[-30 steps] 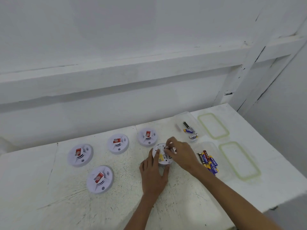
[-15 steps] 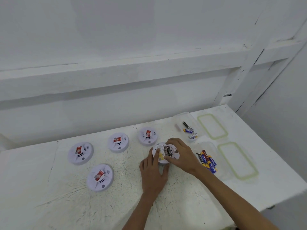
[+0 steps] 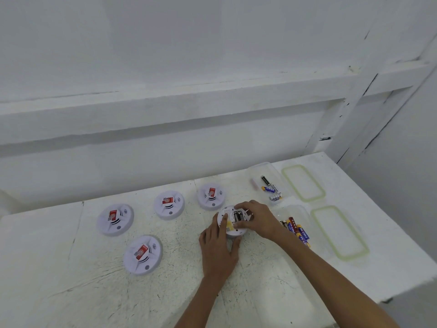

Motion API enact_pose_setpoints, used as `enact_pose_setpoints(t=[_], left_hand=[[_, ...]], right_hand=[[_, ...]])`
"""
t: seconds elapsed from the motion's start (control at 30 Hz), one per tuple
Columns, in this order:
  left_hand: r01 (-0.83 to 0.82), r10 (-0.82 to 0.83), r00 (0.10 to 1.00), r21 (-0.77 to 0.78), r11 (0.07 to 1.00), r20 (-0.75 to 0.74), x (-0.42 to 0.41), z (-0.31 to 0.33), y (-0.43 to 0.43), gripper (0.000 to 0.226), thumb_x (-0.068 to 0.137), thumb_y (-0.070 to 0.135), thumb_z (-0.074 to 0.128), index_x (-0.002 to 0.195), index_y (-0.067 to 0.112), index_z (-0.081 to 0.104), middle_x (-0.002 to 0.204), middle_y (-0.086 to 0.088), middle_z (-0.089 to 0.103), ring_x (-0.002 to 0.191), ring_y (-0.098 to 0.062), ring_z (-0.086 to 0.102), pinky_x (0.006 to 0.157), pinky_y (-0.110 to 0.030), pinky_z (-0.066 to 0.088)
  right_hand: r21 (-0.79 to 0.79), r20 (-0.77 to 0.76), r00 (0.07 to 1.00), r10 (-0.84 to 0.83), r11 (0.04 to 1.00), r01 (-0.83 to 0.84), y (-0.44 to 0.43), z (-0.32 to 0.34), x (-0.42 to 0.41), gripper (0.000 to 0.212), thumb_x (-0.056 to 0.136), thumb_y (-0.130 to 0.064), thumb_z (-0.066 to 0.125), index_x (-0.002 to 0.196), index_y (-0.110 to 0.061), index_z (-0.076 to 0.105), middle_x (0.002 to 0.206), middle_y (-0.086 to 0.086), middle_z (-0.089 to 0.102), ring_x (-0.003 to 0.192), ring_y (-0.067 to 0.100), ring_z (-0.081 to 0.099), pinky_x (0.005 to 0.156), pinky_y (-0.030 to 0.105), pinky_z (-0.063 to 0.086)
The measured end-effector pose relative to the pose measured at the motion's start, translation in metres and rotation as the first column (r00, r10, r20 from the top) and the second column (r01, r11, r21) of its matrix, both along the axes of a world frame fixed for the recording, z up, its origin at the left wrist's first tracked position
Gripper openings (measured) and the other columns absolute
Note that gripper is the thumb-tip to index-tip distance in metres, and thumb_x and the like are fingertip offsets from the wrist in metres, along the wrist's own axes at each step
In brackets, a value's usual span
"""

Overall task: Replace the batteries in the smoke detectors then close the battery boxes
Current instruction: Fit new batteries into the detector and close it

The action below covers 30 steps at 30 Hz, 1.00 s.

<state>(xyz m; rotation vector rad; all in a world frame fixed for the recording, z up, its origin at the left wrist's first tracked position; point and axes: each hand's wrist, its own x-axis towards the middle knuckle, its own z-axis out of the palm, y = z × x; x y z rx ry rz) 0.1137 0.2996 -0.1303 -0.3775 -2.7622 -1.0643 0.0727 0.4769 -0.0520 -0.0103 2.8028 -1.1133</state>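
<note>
Table (image 3: pixel 71 292): white, paint cracked, set against a white wall.

Left half: four smoke detectors lie face up, each with a red sticker on the dome and none touching another. One (image 3: pixel 115 219) is farthest left. One (image 3: pixel 143 254) is nearer the front edge. One (image 3: pixel 169 204) and one (image 3: pixel 211 196) lie toward the back edge.

Centre: the upturned smoke detector (image 3: pixel 233 229) lies back side up, just right of the last one. Its battery bay (image 3: pixel 237 216) is uncovered, with dark cells inside. The long axis of the bay runs roughly front edge to back edge.

Left hand (image 3: pixel 218 247): palm down, fingers straight. The fingertips press on the left part of the detector's back and the thumb lies against its near rim.

Right hand (image 3: pixel 256 217): comes in from the right with fingers curled over the detector, grasping it. A fingertip sits at the far side of the bay and the thumb at the near side. Cannot tell whether they also pinch a cell.

Right half: the far clear box (image 3: pixel 257 168), toward the back edge, holds a few loose batteries (image 3: pixel 272 189) at mixed angles. The near clear box (image 3: pixel 305 210), just beside the right wrist, holds a packed batch of batteries (image 3: pixel 298 230). Their long axes are mostly parallel, slanting from back-left to front-right.

Right edge: two lids with green seals, one (image 3: pixel 303 183) beside each box (image 3: pixel 339 233), lie flat with their long axes running back to front.
</note>
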Motion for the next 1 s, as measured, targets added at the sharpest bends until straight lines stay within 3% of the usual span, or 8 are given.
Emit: enact_pose_setpoints(t=[0.2,0.33,0.47,0.6,0.7,0.83,0.9,1.0], left_hand=[[-0.003,0.003,1.0,-0.015,1.0,0.001,0.0,0.0,-0.001,0.073,0.096,0.062,0.047,0.158,0.028,0.029,0.158,-0.004,0.043,0.136,-0.021,0.047,0.115,-0.038,0.026],[-0.004,0.004,1.0,-0.024,1.0,0.0,0.0,0.004,-0.001,0.074,0.095,0.063,0.045,0.158,0.025,0.033,0.158,-0.004,0.042,0.137,-0.022,0.045,0.114,-0.038,0.026],[-0.002,0.002,1.0,-0.016,1.0,0.015,0.003,0.007,-0.001,0.073,0.095,0.063,0.045,0.156,0.024,0.036,0.157,-0.004,0.044,0.137,-0.022,0.046,0.114,-0.038,0.027],[0.008,-0.008,1.0,-0.003,1.0,0.01,0.003,0.01,-0.002,0.074,0.09,0.059,0.053,0.154,0.025,0.037,0.157,-0.005,0.043,0.136,-0.023,0.047,0.113,-0.038,0.029],[-0.016,0.015,1.0,0.023,1.0,0.025,0.001,0.008,-0.003,0.08,0.086,0.065,0.058,0.151,0.022,0.041,0.157,-0.005,0.043,0.139,-0.022,0.045,0.114,-0.041,0.032],[-0.082,0.08,0.997,0.162,0.983,0.02,0.003,0.006,-0.002,0.084,0.081,0.069,0.064,0.147,0.02,0.043,0.147,-0.002,0.053,0.134,-0.021,0.05,0.113,-0.037,0.033],[-0.158,0.149,0.987,0.237,0.959,0.053,0.004,0.009,0.0,0.089,0.077,0.066,0.069,0.147,0.017,0.042,0.142,-0.002,0.055,0.131,-0.021,0.05,0.112,-0.034,0.031],[-0.248,0.232,0.968,0.261,0.933,0.093,0.004,0.012,0.0,0.105,0.071,0.059,0.076,0.153,0.009,0.032,0.148,-0.007,0.049,0.137,-0.023,0.041,0.116,-0.039,0.029]], right_hand=[[-0.05,-0.046,0.999,-0.003,0.999,0.0,0.0,-0.003,0.003,0.049,0.071,-0.041,0.086,0.114,-0.027,0.069,0.101,-0.002,0.061,0.089,0.01,0.06,0.071,0.012,0.045],[-0.196,-0.068,0.985,-0.155,0.971,0.14,-0.002,-0.004,0.002,0.032,0.067,-0.034,0.09,0.096,-0.029,0.077,0.092,-0.004,0.068,0.07,0.006,0.058,0.068,0.018,0.048],[-0.193,-0.016,0.979,-0.205,0.961,0.198,-0.003,0.005,0.0,0.019,0.078,-0.031,0.083,0.093,-0.021,0.077,0.088,-0.006,0.074,0.07,0.003,0.062,0.067,0.015,0.05],[-0.062,-0.066,0.963,-0.261,0.964,0.257,-0.003,0.005,0.001,0.014,0.093,-0.009,0.061,0.1,-0.013,0.073,0.096,0.001,0.074,0.086,0.011,0.066,0.076,0.013,0.049],[0.09,-0.096,0.959,-0.266,0.957,0.274,-0.004,0.003,0.005,0.029,0.091,0.005,0.05,0.11,-0.007,0.068,0.108,0.013,0.068,0.1,0.024,0.063,0.084,0.031,0.052],[0.334,0.075,0.986,-0.152,0.935,0.119,-0.005,-0.002,0.013,0.047,0.094,-0.02,0.059,0.139,-0.011,0.048,0.134,0.016,0.048,0.124,0.033,0.04,0.096,0.039,0.042],[0.402,0.096,0.987,-0.132,0.912,0.083,-0.005,-0.006,0.017,0.057,0.093,-0.031,0.061,0.142,-0.01,0.041,0.137,0.016,0.045,0.126,0.033,0.037,0.098,0.04,0.041],[0.462,0.075,0.989,-0.127,0.883,0.078,-0.009,-0.006,0.017,0.053,0.094,-0.035,0.059,0.137,-0.009,0.041,0.13,0.014,0.048,0.119,0.029,0.042,0.091,0.036,0.043]])
